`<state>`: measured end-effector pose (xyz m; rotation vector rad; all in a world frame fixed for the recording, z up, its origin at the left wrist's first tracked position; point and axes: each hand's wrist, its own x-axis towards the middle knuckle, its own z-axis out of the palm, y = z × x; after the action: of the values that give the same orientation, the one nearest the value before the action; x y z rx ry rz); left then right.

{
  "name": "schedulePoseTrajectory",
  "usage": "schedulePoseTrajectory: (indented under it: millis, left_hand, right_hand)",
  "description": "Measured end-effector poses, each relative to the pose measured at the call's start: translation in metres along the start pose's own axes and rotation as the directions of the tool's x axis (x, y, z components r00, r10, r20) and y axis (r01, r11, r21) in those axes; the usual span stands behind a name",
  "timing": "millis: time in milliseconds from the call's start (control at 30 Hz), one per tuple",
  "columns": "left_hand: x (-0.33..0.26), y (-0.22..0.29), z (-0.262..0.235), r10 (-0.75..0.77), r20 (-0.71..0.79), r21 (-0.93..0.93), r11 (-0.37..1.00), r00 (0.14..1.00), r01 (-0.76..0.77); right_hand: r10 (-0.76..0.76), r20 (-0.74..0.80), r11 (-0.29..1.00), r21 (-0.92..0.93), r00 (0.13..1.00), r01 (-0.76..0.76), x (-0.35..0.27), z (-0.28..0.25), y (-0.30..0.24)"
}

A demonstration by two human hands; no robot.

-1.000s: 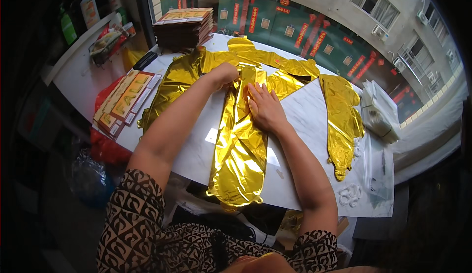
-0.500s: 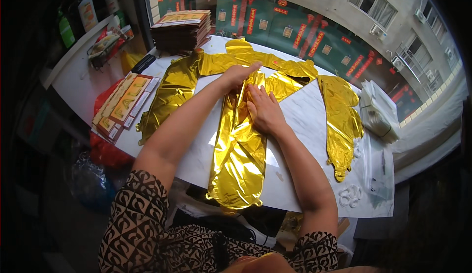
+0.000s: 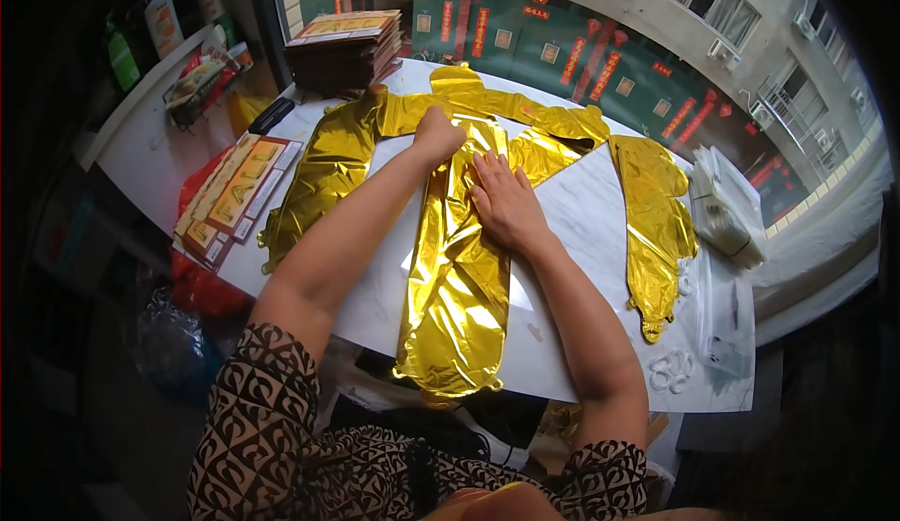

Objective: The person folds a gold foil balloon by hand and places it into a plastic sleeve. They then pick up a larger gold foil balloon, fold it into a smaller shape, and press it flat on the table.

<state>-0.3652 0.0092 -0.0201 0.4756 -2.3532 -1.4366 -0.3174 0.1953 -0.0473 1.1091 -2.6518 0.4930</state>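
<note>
A flat, uninflated gold foil balloon (image 3: 454,319) lies lengthwise before me, its near end hanging slightly over the table's front edge. My left hand (image 3: 439,136) is curled into a fist on its upper part, pinching the creased foil; the fingertips are hidden. Flat on the same foil rests my right hand (image 3: 507,202), fingers stretched out and pointing away from me. Other gold foil pieces surround it: a curved foil piece (image 3: 330,169) to the left, a foil strip (image 3: 525,108) across the back, and a scalloped foil balloon (image 3: 649,230) at the right.
Brown packets (image 3: 234,193) lie at the table's left edge, with a black object (image 3: 272,116) behind. A tall packet stack (image 3: 342,52) stands at the back left. Clear plastic bags (image 3: 727,207) and white rings (image 3: 671,371) are on the right of the white marbled table (image 3: 567,333).
My left hand has drawn slightly back and left, its extended thumb now folded into a fist. My right hand stays nearly in place on the foil, fingers a little more spread.
</note>
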Motion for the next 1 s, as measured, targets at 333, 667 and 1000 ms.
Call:
schedulePoseTrajectory:
  millis: [333, 667, 1000]
  left_hand:
    - [0.002, -0.004, -0.008, 0.280, 0.016, 0.298, 0.915, 0.960, -0.272]
    - [-0.002, -0.012, -0.012, 0.319, 0.058, 0.126, 0.938, 0.946, -0.324]
    - [0.006, -0.004, 0.005, -0.001, 0.337, -0.717, 0.648, 0.941, 0.257]
  right_hand:
    - [-0.006, 0.107, 0.997, -0.079, 0.994, 0.014, 0.001, -0.007, -0.003]
    - [0.009, 0.110, 0.996, -0.084, 0.994, 0.001, 0.000, -0.010, -0.002]
    - [0.032, 0.016, 0.997, 0.075, 0.999, -0.034, -0.001, -0.009, -0.006]
